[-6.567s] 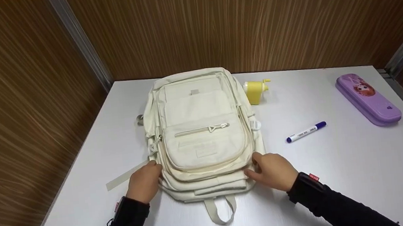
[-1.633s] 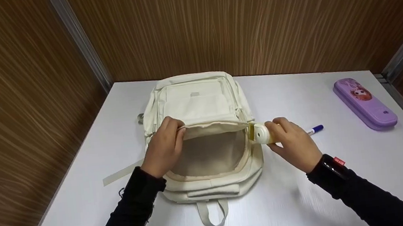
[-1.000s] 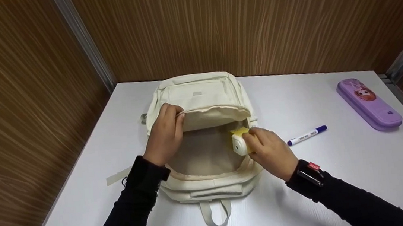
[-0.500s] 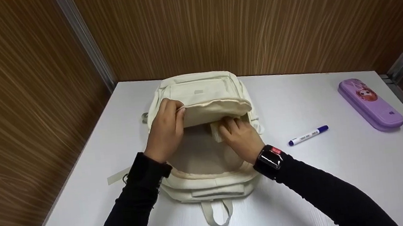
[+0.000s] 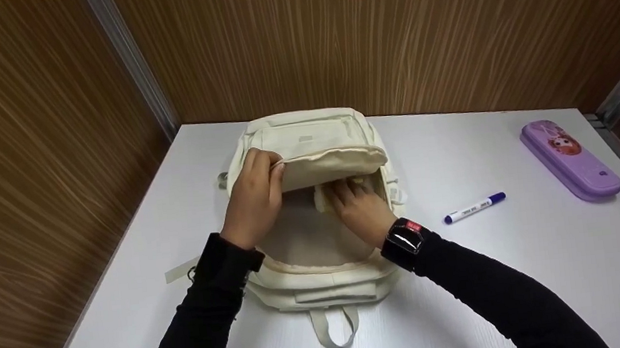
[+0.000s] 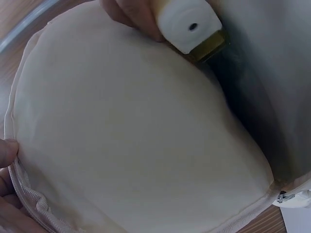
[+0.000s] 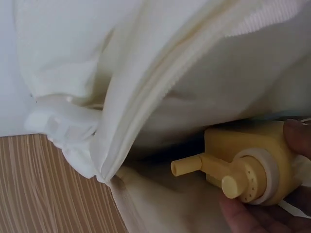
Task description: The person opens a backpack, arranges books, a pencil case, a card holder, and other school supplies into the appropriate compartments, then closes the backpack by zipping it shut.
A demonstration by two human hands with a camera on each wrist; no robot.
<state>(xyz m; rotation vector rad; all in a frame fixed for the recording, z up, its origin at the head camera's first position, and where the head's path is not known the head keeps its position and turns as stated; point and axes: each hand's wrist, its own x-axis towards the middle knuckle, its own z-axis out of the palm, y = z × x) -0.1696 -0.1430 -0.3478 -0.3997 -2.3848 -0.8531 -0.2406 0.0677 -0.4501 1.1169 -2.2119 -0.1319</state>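
The lifted flap (image 5: 338, 165) of the cream backpack (image 5: 327, 280) is shading the compartment below, so its depths are staying hard to make out, and the right hand (image 5: 363, 211) is covering most of the yellow crank sharpener (image 7: 250, 165) from the head view. That sharpener is sitting inside the compartment's mouth, under the flap, and the right hand is gripping it between thumb and fingers; the right wrist view is cutting this hand off at its edge while showing the crank plainly. The left hand (image 5: 255, 200) is pinching the flap's edge and holding it up; the left wrist view is showing only part of that hand. Counting up, two hands are working at one backpack and one sharpener, while one marker (image 5: 475, 208) and one purple pencil case (image 5: 570, 160) are lying apart on the bench (image 5: 447, 159), to the backpack's right.
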